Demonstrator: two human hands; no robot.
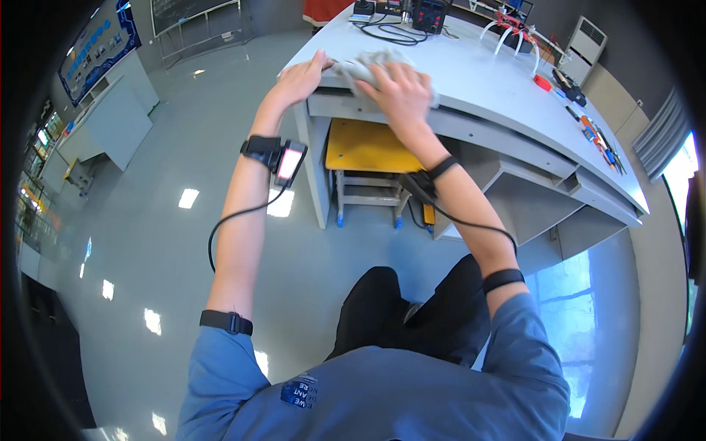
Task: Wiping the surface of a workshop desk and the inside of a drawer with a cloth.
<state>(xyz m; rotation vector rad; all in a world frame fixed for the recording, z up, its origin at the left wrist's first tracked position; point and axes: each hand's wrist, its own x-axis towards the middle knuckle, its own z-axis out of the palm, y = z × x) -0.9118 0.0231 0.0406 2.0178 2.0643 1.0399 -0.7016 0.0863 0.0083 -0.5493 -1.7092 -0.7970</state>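
A crumpled pale grey cloth (371, 62) lies on the near left corner of the white desk (471, 73). My right hand (404, 99) grips the cloth from above, its fingers bent over it on the desktop. At the desk's left corner my left hand (298, 82) has curled fingers, beside the cloth's left end; what they grip is hidden. Both forearms wear black straps with cabled devices.
A yellow stool (368, 147) stands under the desk. On the desktop are black electronic units (428, 18), cables, a red-and-white frame (507, 33), a red object (542, 83) and several hand tools (596, 136) along the right side. Another desk (118, 125) stands far left.
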